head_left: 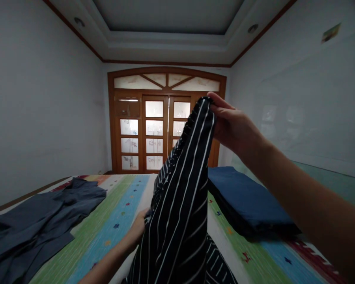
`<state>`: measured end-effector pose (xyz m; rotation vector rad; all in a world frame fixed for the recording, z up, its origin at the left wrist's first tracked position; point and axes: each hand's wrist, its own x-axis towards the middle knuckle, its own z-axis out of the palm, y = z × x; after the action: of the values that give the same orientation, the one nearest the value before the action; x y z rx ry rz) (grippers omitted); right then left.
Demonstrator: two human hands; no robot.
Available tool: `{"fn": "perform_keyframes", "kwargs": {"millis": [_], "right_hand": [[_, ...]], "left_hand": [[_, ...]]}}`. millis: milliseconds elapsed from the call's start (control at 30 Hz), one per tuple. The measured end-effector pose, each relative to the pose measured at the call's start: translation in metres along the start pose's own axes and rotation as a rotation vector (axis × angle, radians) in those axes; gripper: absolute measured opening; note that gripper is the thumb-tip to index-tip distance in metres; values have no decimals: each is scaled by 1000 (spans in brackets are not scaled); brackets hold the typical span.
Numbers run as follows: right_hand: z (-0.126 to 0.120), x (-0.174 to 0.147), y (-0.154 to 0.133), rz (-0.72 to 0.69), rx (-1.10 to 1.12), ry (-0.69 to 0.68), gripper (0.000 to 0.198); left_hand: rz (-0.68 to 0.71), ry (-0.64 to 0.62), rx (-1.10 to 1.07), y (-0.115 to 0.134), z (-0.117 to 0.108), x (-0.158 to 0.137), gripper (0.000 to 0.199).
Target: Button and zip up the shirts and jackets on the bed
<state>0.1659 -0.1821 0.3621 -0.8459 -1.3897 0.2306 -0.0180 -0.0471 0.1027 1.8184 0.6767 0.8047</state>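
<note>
Striped cloth (182,189), long axis steep, tip up and rightward in right hand's (230,124) pinched grip; left hand's (140,224) grip unclear

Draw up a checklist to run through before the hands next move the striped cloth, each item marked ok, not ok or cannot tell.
1. Right hand grips the upper end of the striped cloth: ok, pinched between thumb and fingers.
2. Left hand has a firm grip lower down: cannot tell, its fingers are hidden by the cloth.
3. Striped cloth lies flat: not ok, it is held up and hangs in folds.
4. Grey garment is apart from the striped cloth: ok, it lies well to the left.
5. Blue cloth on the right is untouched by the striped cloth: cannot tell, they overlap in view.
</note>
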Motion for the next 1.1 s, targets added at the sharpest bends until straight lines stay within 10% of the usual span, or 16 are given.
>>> {"fn": "perform_keyframes", "kwargs": {"millis": [300,500,667,867,1100], "right_hand": [[-94,-8,90,267,-62,377,26],[-114,-21,138,358,-392,520,25],[-154,-53,173,563,-692,650,22],[-188,-104,200,759,-1071,460,11],[-84,-134,243,452,-1130,-212,20]], "left_hand": [[131,535,-428,103,-113,27,31],[556,577,-83,158,-94,45,41],[658,12,442,121,-38,46,63],[566,-148,762,34,-13,25,55],[280,-215,884,-48,-20,14,44]]}}
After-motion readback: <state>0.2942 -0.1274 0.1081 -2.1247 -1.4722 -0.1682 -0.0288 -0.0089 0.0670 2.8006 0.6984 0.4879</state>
